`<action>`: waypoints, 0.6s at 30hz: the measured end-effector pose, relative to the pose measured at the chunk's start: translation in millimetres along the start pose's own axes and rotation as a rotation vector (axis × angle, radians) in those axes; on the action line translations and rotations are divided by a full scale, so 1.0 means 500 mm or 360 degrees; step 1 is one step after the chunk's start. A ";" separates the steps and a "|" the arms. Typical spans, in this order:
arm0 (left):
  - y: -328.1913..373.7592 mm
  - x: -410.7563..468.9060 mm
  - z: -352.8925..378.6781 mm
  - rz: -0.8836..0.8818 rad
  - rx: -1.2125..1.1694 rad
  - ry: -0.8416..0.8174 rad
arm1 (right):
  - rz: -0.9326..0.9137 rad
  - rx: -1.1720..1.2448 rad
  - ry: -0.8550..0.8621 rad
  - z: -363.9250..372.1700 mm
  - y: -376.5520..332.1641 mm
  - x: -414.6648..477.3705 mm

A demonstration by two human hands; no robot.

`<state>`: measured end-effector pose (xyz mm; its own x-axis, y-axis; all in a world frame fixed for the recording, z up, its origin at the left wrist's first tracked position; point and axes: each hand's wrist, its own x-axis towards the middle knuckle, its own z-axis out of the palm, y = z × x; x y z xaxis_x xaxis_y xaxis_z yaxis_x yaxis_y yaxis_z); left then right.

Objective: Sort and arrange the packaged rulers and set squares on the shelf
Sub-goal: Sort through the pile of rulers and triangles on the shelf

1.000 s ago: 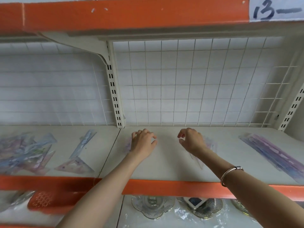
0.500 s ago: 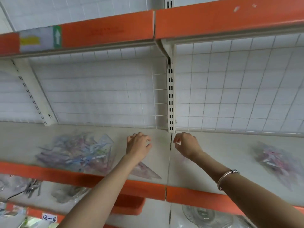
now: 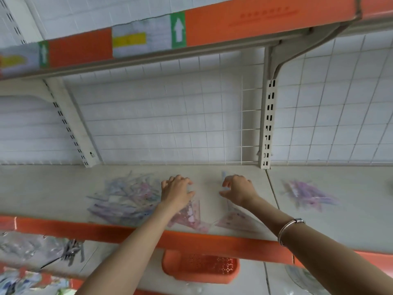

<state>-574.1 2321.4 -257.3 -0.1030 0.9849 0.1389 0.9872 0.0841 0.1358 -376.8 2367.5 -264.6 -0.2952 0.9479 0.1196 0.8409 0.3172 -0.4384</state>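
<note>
While both hands hover with fingers spread, left hand [image 3: 177,191] and right hand [image 3: 239,189] grip nothing; blurred pastel packaged rulers [image 3: 125,199] are heaped at nine o'clock, pink set squares [image 3: 191,216] at six.

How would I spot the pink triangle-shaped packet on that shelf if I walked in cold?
Find the pale shelf with the orange front edge, and look just below the left hand. The pink set square lies flat near the front edge, partly under that wrist. Unlike the loose heap of long rulers to its left, it is one triangle with a pink pattern.
</note>
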 end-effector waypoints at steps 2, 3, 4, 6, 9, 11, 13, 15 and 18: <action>-0.031 -0.003 -0.006 -0.0053 0.0033 0.0008 | -0.0039 -0.0019 -0.0012 0.013 -0.027 0.006; -0.046 -0.004 -0.010 -0.0084 0.0044 -0.0003 | -0.0061 -0.0018 -0.0023 0.019 -0.041 0.009; -0.059 -0.008 -0.015 -0.0118 0.0052 -0.0018 | -0.0086 -0.0015 -0.0034 0.024 -0.055 0.013; -0.089 -0.011 -0.018 -0.0210 -0.0004 -0.0092 | -0.0131 -0.0024 -0.0060 0.034 -0.084 0.021; -0.128 -0.017 -0.018 -0.0325 -0.0111 -0.0295 | -0.0193 -0.0052 -0.0090 0.047 -0.122 0.028; -0.134 -0.025 -0.020 -0.0365 -0.0128 -0.0443 | -0.0240 -0.0072 -0.0122 0.055 -0.139 0.029; -0.120 -0.034 -0.025 -0.0397 -0.0140 -0.0497 | -0.0273 -0.0096 -0.0145 0.061 -0.146 0.027; -0.108 -0.036 -0.029 -0.0436 -0.0215 -0.0554 | -0.0289 -0.0096 -0.0163 0.062 -0.145 0.027; -0.106 -0.025 -0.030 -0.0464 -0.0299 -0.0751 | -0.0286 -0.0075 -0.0182 0.056 -0.133 0.025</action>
<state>-626.7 2302.2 -251.4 -0.2592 0.8895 -0.3762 0.8832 0.3759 0.2803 -449.0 2357.7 -258.7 -0.4899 0.8672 0.0890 0.7895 0.4846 -0.3767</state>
